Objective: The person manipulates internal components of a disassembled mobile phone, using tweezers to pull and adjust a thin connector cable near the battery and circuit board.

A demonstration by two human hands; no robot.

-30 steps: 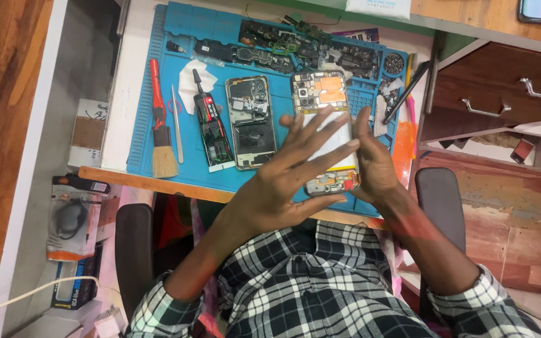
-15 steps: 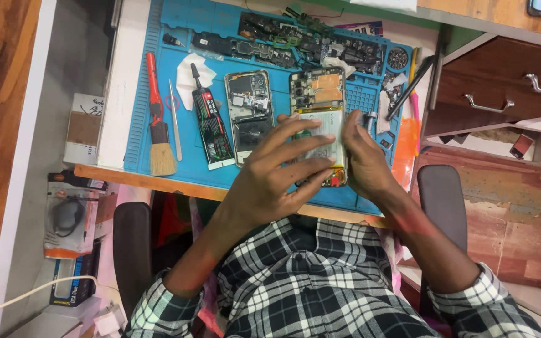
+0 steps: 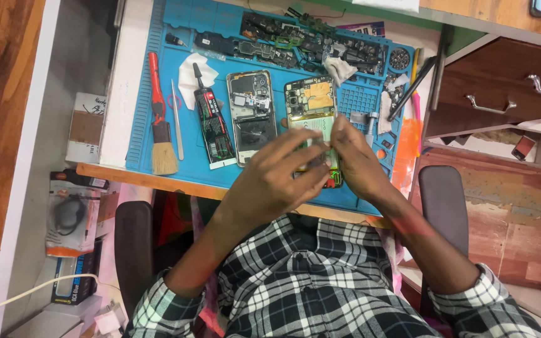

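Observation:
An opened phone with a gold board and a pale battery lies on the blue work mat. My left hand and my right hand meet over its lower half. Their fingertips pinch a small grey piece between them, and most of it is hidden by the fingers. The phone's bottom end shows just under my hands. A second opened phone lies beside it on the left.
Left of the phones on the mat lie a black glue tube, tweezers, a red-handled brush and a white tissue. Circuit boards line the mat's far edge. Wooden drawers stand at the right, boxes on the floor at the left.
My hands were spread open above the phone. They came down onto it, and now the fingers have closed together over its lower half.

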